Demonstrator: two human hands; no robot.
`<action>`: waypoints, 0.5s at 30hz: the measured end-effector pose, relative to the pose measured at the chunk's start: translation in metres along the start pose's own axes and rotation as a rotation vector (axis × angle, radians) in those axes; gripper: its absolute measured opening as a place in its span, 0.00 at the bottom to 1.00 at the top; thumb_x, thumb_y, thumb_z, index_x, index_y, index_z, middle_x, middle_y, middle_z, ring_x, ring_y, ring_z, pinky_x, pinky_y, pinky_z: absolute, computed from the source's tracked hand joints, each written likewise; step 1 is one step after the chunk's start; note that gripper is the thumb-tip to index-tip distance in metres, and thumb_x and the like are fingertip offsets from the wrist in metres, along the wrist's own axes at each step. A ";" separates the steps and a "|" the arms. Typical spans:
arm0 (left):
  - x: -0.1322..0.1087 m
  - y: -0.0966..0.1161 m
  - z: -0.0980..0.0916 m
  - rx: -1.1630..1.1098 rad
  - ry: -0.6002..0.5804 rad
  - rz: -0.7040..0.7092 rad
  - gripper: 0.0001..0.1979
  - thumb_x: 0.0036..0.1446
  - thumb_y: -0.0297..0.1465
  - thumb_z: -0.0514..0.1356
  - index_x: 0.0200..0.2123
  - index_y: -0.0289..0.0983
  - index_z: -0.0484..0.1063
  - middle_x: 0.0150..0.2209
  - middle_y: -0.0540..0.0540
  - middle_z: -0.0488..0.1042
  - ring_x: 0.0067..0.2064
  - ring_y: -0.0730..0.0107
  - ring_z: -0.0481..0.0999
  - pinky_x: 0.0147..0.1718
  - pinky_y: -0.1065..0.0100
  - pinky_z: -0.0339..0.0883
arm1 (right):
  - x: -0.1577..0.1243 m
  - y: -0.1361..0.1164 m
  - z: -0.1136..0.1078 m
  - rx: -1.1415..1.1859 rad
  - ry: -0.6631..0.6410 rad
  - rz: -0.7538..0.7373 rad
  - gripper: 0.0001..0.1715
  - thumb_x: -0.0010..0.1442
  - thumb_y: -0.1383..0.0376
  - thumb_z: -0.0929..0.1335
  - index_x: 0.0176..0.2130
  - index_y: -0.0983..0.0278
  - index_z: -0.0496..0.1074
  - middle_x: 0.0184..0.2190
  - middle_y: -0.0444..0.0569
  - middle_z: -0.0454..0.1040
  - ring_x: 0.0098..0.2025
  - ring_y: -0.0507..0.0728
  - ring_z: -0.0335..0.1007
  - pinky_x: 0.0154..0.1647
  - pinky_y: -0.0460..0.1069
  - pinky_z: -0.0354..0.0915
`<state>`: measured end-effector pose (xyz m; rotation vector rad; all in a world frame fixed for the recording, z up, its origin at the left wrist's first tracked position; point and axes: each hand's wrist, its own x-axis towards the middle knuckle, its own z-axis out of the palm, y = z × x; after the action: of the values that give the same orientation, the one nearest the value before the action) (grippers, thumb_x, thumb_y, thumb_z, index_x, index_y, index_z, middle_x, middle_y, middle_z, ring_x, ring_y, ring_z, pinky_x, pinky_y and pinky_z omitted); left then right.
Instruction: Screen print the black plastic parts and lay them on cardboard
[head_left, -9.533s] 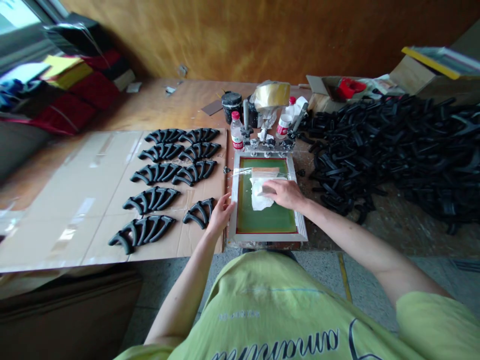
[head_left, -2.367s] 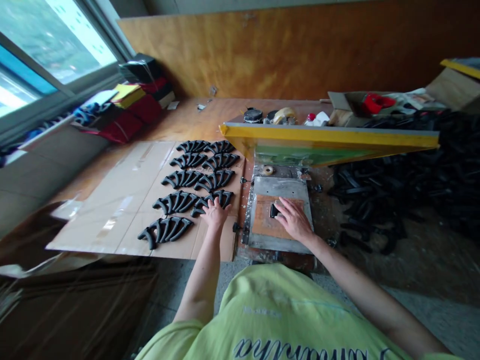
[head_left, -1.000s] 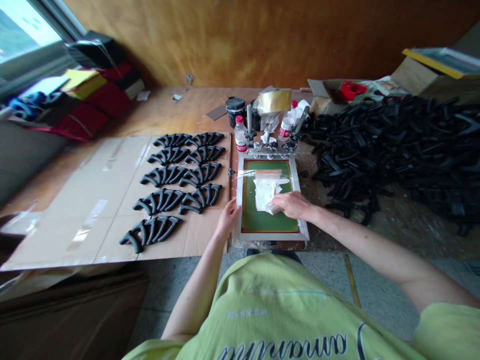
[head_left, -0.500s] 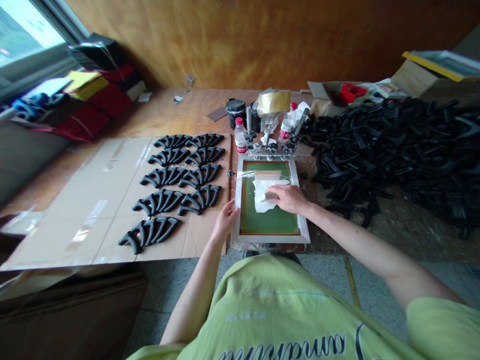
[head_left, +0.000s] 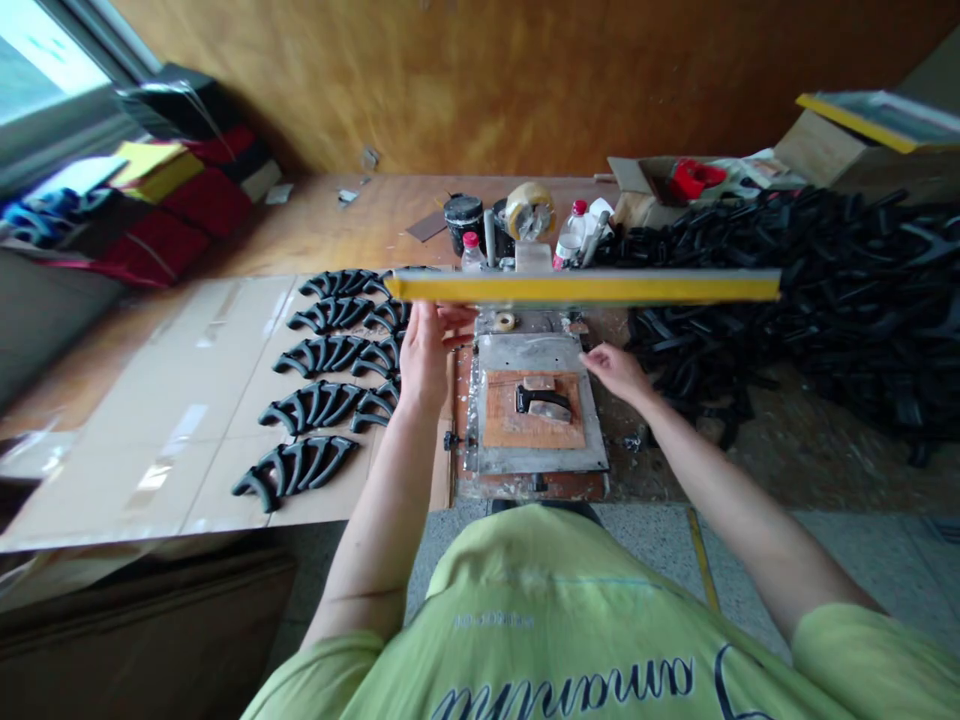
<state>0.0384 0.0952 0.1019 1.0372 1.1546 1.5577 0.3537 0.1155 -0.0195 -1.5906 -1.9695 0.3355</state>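
Note:
The screen frame [head_left: 585, 288] is tilted up, with its yellow edge towards me. My left hand [head_left: 424, 350] is at the frame's left corner, fingers curled under the edge and holding it up. Under the frame lies a metal plate [head_left: 499, 455] with a brown board [head_left: 532, 430]. One black plastic part [head_left: 541, 400] sits on that board. My right hand [head_left: 619, 370] hovers just right of the plate with its fingers loosely apart and nothing in it.
Several black curved parts [head_left: 315, 405] lie in rows on a cardboard sheet [head_left: 150, 420] to the left. A big heap of black parts [head_left: 810, 290] fills the right. Bottles, an ink pot [head_left: 463, 215] and a tape roll [head_left: 529, 210] stand behind the frame.
The frame lay flat with my right hand wiping a squeegee over white ink; now my left hand has swung it up and my right hand has left the screen.

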 end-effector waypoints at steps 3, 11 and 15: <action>0.014 0.006 0.011 -0.096 -0.014 0.007 0.24 0.65 0.51 0.50 0.47 0.36 0.68 0.38 0.42 0.78 0.40 0.68 0.78 0.37 0.68 0.73 | -0.030 -0.025 0.035 -0.161 -0.256 -0.036 0.17 0.60 0.54 0.72 0.33 0.66 0.75 0.36 0.53 0.77 0.42 0.57 0.73 0.45 0.49 0.67; -0.113 -0.083 0.013 0.071 -0.241 -0.681 0.36 0.50 0.60 0.60 0.47 0.34 0.72 0.39 0.36 0.81 0.37 0.57 0.81 0.29 0.65 0.73 | -0.062 -0.106 0.051 -0.184 -0.244 0.142 0.13 0.69 0.60 0.64 0.44 0.68 0.69 0.39 0.57 0.75 0.44 0.60 0.71 0.44 0.51 0.64; -0.141 -0.112 -0.007 -0.003 -0.059 -0.726 0.32 0.50 0.60 0.59 0.38 0.34 0.71 0.35 0.40 0.80 0.33 0.62 0.80 0.29 0.66 0.73 | -0.086 -0.120 0.053 0.050 -0.305 -0.288 0.06 0.67 0.64 0.66 0.38 0.64 0.72 0.39 0.52 0.76 0.46 0.57 0.70 0.49 0.51 0.64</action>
<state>0.0847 -0.0256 -0.0238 0.5521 1.2938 0.9425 0.2371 0.0110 -0.0218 -1.2579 -2.3642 0.5294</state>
